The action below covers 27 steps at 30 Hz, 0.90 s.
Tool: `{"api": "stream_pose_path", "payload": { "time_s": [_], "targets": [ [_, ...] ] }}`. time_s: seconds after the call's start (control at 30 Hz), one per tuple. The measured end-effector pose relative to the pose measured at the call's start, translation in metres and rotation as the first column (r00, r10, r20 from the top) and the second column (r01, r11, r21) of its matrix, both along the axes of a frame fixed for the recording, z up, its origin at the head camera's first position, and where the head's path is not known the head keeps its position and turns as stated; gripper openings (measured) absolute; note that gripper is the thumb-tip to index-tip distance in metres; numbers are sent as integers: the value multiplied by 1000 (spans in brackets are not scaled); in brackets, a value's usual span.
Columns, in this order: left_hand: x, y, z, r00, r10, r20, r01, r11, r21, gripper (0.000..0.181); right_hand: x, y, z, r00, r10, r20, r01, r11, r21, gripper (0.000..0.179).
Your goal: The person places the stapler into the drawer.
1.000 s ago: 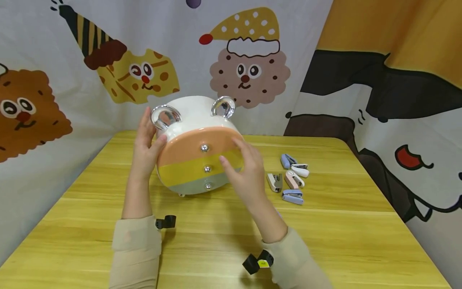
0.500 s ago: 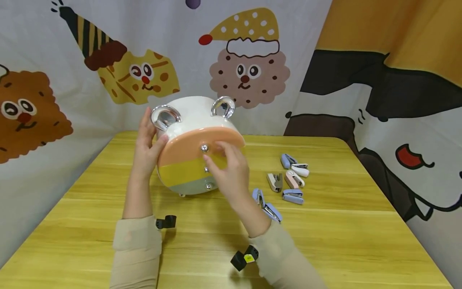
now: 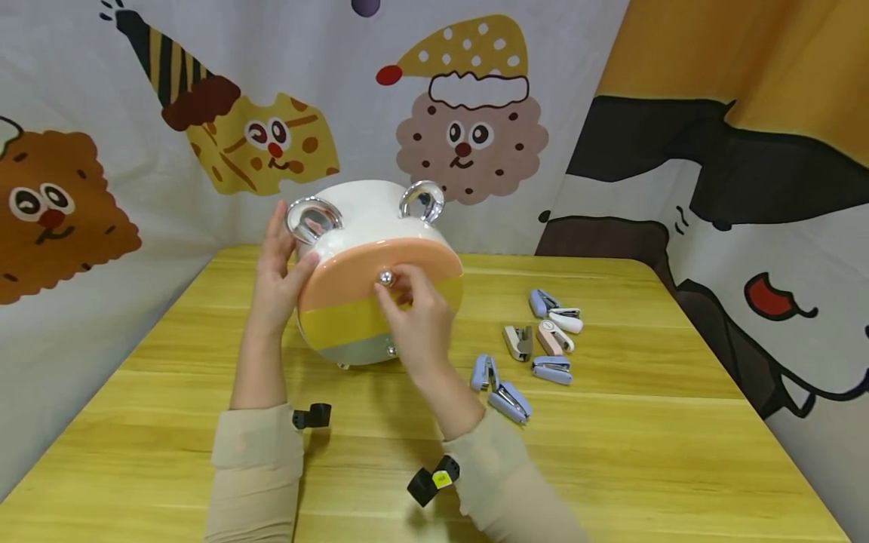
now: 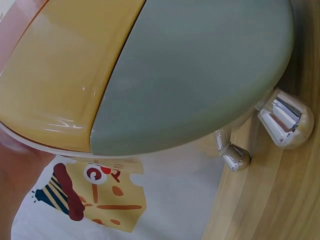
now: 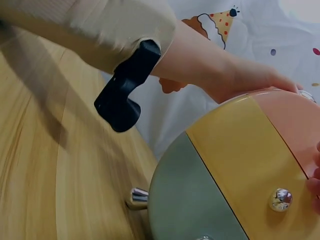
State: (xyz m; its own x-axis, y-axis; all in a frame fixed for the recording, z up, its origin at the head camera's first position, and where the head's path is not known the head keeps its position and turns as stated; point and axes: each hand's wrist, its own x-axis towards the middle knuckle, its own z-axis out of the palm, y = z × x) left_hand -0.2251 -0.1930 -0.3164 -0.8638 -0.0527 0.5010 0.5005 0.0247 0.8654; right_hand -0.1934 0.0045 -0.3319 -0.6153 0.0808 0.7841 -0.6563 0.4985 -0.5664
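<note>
A round white drawer box (image 3: 363,205) with shiny silver ear-shaped rings stands on small feet in the head view. Its front carries an orange drawer (image 3: 346,273), a yellow drawer (image 3: 336,317) and a grey-green drawer (image 4: 195,75). My left hand (image 3: 274,279) grips the box's left side, thumb at the front rim. At the top silver knob (image 3: 386,278) my right hand (image 3: 422,324) pinches with thumb and forefinger and covers the middle knob in the head view. That middle knob (image 5: 280,199) shows in the right wrist view, with right fingertips (image 5: 316,182) at the edge.
Right of the box, several mini staplers lie on the wooden table (image 3: 645,422): blue staplers (image 3: 551,369), a white stapler (image 3: 566,320), a pink stapler (image 3: 551,338) and a grey-and-white stapler (image 3: 518,343). A cartoon-printed curtain (image 3: 366,128) hangs behind the table.
My right hand has moved left across the box front to the top knob, its fingers closing there. Two blue staplers behind that arm came into view. My left hand and the box stay put.
</note>
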Motion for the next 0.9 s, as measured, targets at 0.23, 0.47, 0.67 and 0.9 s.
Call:
{"api": "stream_pose_path", "payload": {
  "time_s": [0.23,0.47,0.67,0.9],
  "targets": [
    [-1,-2,-1,999,-4,-37,4,1000,2,76,1,-3,-2,1000,22,-17,-23,998,-60,20],
    [-2,-2,-2,997,-37,-61,38,999,8,75,11,3,-3,997,54,-53,-58,996,-68,18],
    [-3,-2,-2,998,-42,-51,43,999,1,74,19,11,-6,995,65,-73,-68,997,-45,19],
    [-5,-1,-4,996,-69,-63,71,997,29,74,29,20,-6,994,87,-70,-91,995,-51,21]
  ]
}}
